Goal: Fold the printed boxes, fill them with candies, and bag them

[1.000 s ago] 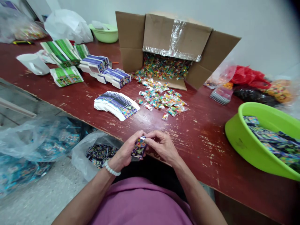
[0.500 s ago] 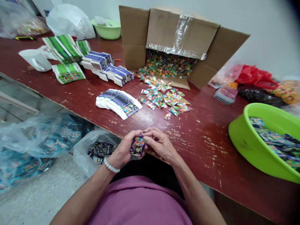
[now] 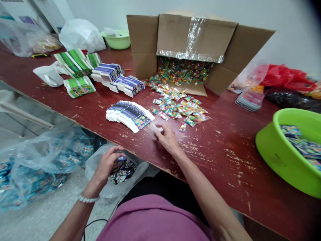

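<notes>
Over the clear plastic bag below the table edge, my left hand has its fingers apart. A small purple printed candy box is right under those fingers, looking loose from them; contact is hard to make out. More small dark boxes lie in the bag. My right hand reaches low over the table, thumb and forefinger apart with nothing seen between them. Close to its fingertips are a fanned stack of flat purple cartons and a pile of wrapped candies.
An open cardboard box spills candies onto the red table. Bundled purple cartons, green cartons and a white mug stand at left. A green basin with filled packs is at right. Bags of blue packs lie on the floor.
My hands have moved apart. The left went left and down to the bag with the small box; the right let go of it and moved forward over the table toward the cartons and candies.
</notes>
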Demonstrator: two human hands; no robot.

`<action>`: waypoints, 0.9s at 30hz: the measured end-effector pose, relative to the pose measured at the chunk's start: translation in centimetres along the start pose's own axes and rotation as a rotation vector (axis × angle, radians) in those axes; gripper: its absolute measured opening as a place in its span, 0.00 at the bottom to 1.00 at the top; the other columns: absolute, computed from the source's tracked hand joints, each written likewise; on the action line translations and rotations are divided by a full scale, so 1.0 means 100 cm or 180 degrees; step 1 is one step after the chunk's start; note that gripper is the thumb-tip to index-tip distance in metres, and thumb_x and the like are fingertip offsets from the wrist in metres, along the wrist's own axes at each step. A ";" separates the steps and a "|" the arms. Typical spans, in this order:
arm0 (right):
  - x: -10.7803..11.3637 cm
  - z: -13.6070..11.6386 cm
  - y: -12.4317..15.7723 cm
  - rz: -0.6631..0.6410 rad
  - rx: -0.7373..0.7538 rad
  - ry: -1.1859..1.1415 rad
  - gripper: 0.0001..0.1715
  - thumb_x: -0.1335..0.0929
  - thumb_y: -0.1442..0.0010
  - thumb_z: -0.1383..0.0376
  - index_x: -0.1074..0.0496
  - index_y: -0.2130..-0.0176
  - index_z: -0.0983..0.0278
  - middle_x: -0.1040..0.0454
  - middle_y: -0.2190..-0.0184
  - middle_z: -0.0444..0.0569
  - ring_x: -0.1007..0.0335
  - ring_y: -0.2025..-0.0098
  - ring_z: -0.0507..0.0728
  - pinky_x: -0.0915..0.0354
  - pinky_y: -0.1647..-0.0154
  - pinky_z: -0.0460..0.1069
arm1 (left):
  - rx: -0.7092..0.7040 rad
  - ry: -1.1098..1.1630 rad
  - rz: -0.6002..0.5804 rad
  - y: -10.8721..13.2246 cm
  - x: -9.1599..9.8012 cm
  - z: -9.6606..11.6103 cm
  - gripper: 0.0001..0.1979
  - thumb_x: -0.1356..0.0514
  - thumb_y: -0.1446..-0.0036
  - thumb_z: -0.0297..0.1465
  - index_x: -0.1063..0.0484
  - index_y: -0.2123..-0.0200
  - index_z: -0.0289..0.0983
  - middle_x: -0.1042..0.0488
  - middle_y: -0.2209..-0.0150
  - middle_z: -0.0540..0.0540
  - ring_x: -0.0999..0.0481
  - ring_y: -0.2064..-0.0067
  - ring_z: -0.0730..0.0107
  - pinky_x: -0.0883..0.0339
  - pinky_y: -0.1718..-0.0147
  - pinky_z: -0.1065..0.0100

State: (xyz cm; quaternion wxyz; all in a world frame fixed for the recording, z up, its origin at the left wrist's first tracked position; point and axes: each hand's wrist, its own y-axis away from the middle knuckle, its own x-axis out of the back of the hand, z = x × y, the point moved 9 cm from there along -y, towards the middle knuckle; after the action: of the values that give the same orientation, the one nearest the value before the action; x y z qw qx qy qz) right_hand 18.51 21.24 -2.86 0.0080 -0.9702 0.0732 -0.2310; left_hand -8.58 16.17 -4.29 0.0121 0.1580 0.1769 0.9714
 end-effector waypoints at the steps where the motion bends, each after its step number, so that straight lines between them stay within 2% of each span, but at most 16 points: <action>1: -0.002 -0.005 -0.014 0.0102 0.0104 0.0226 0.18 0.33 0.39 0.63 0.27 0.49 0.63 0.25 0.52 0.51 0.27 0.54 0.57 0.33 0.48 0.52 | -0.0214 -0.0460 0.0222 -0.003 0.011 0.003 0.17 0.42 0.51 0.41 0.29 0.60 0.39 0.21 0.65 0.45 0.22 0.63 0.57 0.31 0.64 0.62; 2: -0.006 -0.008 -0.026 0.0162 0.0128 0.0463 0.20 0.33 0.38 0.62 0.29 0.47 0.63 0.27 0.49 0.54 0.28 0.50 0.59 0.34 0.46 0.53 | -0.0470 -0.0907 0.0425 -0.005 0.017 0.009 0.17 0.42 0.49 0.42 0.28 0.59 0.39 0.21 0.61 0.44 0.23 0.59 0.55 0.31 0.59 0.60; 4: -0.016 -0.011 -0.046 0.0182 -0.0070 0.0971 0.25 0.33 0.37 0.57 0.32 0.43 0.64 0.30 0.46 0.58 0.30 0.45 0.64 0.35 0.45 0.58 | -0.1032 -0.1694 0.0774 -0.006 0.018 0.029 0.18 0.44 0.44 0.43 0.27 0.55 0.40 0.22 0.55 0.42 0.25 0.53 0.53 0.34 0.51 0.56; 7: -0.028 -0.009 -0.060 0.0046 -0.0472 0.1560 0.33 0.31 0.40 0.47 0.33 0.43 0.64 0.34 0.44 0.63 0.29 0.47 0.71 0.34 0.49 0.63 | -0.1761 -0.2570 0.1078 -0.009 -0.006 0.063 0.20 0.46 0.39 0.39 0.28 0.46 0.41 0.27 0.44 0.40 0.30 0.46 0.50 0.39 0.46 0.54; 9: -0.031 -0.009 -0.061 0.0007 -0.0573 0.1721 0.34 0.31 0.42 0.43 0.32 0.46 0.64 0.36 0.44 0.63 0.28 0.48 0.71 0.33 0.50 0.63 | -0.1963 -0.3043 0.1115 -0.019 -0.026 0.077 0.23 0.45 0.38 0.38 0.31 0.41 0.42 0.31 0.40 0.41 0.32 0.44 0.47 0.39 0.48 0.53; 11: -0.030 -0.010 -0.059 0.0061 -0.0572 0.1780 0.34 0.31 0.42 0.42 0.33 0.48 0.63 0.36 0.45 0.61 0.28 0.49 0.69 0.32 0.51 0.62 | -0.1994 -0.3397 0.1071 -0.032 -0.042 0.082 0.25 0.46 0.37 0.39 0.33 0.38 0.43 0.31 0.40 0.40 0.33 0.46 0.46 0.39 0.52 0.52; 14: -0.026 -0.009 -0.055 0.0252 -0.0605 0.1758 0.33 0.30 0.43 0.43 0.33 0.48 0.63 0.34 0.46 0.59 0.27 0.51 0.68 0.32 0.54 0.60 | -0.1997 -0.3658 0.1046 -0.047 -0.052 0.082 0.25 0.48 0.36 0.39 0.34 0.37 0.43 0.30 0.43 0.38 0.34 0.48 0.46 0.41 0.54 0.53; 18: -0.020 -0.002 -0.051 0.0586 -0.0662 0.1425 0.32 0.26 0.48 0.48 0.32 0.49 0.61 0.32 0.47 0.56 0.27 0.52 0.65 0.32 0.54 0.58 | -0.2051 -0.3672 0.1038 -0.053 -0.054 0.079 0.25 0.49 0.35 0.40 0.34 0.37 0.42 0.30 0.45 0.38 0.34 0.48 0.46 0.43 0.54 0.53; 20: -0.018 0.006 -0.049 0.0703 -0.0706 0.0977 0.26 0.25 0.49 0.53 0.30 0.53 0.59 0.28 0.52 0.51 0.28 0.53 0.63 0.34 0.53 0.57 | -0.2068 -0.3642 0.1024 -0.053 -0.054 0.079 0.25 0.49 0.35 0.40 0.34 0.37 0.41 0.29 0.46 0.37 0.34 0.49 0.47 0.43 0.54 0.53; 23: -0.018 0.020 -0.051 0.0670 -0.0785 -0.0106 0.13 0.28 0.48 0.58 0.28 0.62 0.59 0.25 0.64 0.44 0.29 0.58 0.59 0.35 0.54 0.54 | -0.2036 -0.3614 0.1054 -0.053 -0.054 0.080 0.26 0.47 0.36 0.40 0.34 0.37 0.40 0.29 0.47 0.37 0.34 0.50 0.47 0.43 0.55 0.53; 25: -0.015 0.023 -0.052 0.0596 -0.0767 -0.0646 0.11 0.29 0.48 0.58 0.28 0.66 0.61 0.26 0.69 0.43 0.29 0.63 0.56 0.34 0.60 0.50 | -0.2023 -0.3520 0.1081 -0.050 -0.052 0.083 0.26 0.46 0.37 0.40 0.33 0.38 0.40 0.27 0.49 0.37 0.33 0.51 0.48 0.42 0.55 0.54; 27: -0.008 0.023 -0.049 0.0522 -0.0718 -0.0935 0.14 0.30 0.48 0.55 0.30 0.67 0.62 0.28 0.74 0.41 0.33 0.71 0.53 0.36 0.69 0.46 | -0.2048 -0.3287 0.1186 -0.044 -0.046 0.090 0.25 0.46 0.38 0.40 0.31 0.39 0.39 0.26 0.49 0.38 0.32 0.51 0.48 0.41 0.54 0.54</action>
State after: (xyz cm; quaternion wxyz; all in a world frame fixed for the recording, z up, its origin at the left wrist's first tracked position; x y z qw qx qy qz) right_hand 19.48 26.14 -5.02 -0.0713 -0.9790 0.1754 -0.0760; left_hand -1.54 22.97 0.75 -0.0265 0.6226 -0.1829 0.7604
